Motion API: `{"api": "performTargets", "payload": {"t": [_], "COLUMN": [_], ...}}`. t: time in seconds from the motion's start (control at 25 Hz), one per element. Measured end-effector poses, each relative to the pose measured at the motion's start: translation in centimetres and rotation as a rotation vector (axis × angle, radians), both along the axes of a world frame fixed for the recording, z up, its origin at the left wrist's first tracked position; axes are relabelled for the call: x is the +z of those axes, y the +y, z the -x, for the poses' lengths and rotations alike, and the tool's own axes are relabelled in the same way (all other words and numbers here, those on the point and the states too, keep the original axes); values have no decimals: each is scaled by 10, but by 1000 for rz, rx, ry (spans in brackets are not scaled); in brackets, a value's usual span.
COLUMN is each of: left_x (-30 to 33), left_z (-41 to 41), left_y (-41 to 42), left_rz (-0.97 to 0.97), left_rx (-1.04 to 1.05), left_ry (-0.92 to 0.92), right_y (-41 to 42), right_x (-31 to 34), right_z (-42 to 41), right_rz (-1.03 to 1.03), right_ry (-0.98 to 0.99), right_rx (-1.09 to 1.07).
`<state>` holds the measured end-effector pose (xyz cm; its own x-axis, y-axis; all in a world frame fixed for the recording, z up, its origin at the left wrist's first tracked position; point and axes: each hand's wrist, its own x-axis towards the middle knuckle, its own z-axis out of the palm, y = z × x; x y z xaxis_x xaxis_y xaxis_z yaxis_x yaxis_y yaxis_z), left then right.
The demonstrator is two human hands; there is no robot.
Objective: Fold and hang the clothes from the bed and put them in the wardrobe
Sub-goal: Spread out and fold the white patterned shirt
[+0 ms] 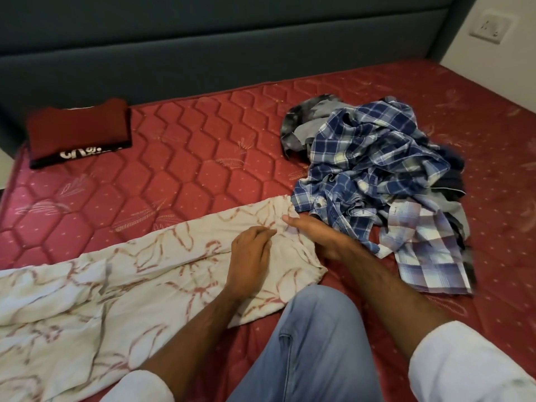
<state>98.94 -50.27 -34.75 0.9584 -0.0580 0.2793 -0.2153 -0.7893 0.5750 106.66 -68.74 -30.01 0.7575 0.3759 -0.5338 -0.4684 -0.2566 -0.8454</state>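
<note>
1. Nearest: a knee in light blue jeans (313,343) rested on the red quilted mattress (179,169); white sleeves showed on both forearms.
2. A cream garment with a red-brown line print (116,285) lay spread flat across the near-left part of the mattress, its narrow end toward the middle.
3. Left hand (249,256) lay palm down on that narrow end, fingers bent at the tips and pressing into the cloth; whether they pinched a fold, can't tell.
4. Right hand (313,230) was at the garment's right edge, thumb on top of the fabric, fingers under or behind it: gripping the edge.
5. Just right of the hands: a loose pile of clothes (377,175), blue plaid shirts on top, grey and dark pieces beneath, touching the cream garment's tip.
6. Far left: a folded dark red shirt (78,132) stacked on a folded black one with white lettering, near the grey-blue padded headboard (232,53).
7. Far right: a white wall socket (490,30).
</note>
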Motion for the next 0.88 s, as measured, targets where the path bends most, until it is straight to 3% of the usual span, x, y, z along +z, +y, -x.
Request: {"api": "performTargets", "payload": {"t": [0.12,0.2,0.36,0.52,0.6,0.72,0.88], "left_x": [-1,-3,-1,0,1,3,8], "left_z": [-3,-5,-5,-9,-9,-7,-6], "left_y": [0,0,-7,-6,-7,-7,-8], "left_rz": [144,134,112,201,169,63,-99], "left_rx": [54,77,104,137,142,137,105], "left_ry": [-13,0,27,26,44,58,102], "right_y": [22,37,32,37,41,34,22], "right_x": [0,0,2,12,9,3,-2], "right_z": [10,12,12,32,30,21,17], "right_rz": [29,248,557,545,527,426,432], "right_ry": [-184,-326,-429,-638,-704,-513,-315], "right_rx": [48,126,35,332,286,-4,-61]}}
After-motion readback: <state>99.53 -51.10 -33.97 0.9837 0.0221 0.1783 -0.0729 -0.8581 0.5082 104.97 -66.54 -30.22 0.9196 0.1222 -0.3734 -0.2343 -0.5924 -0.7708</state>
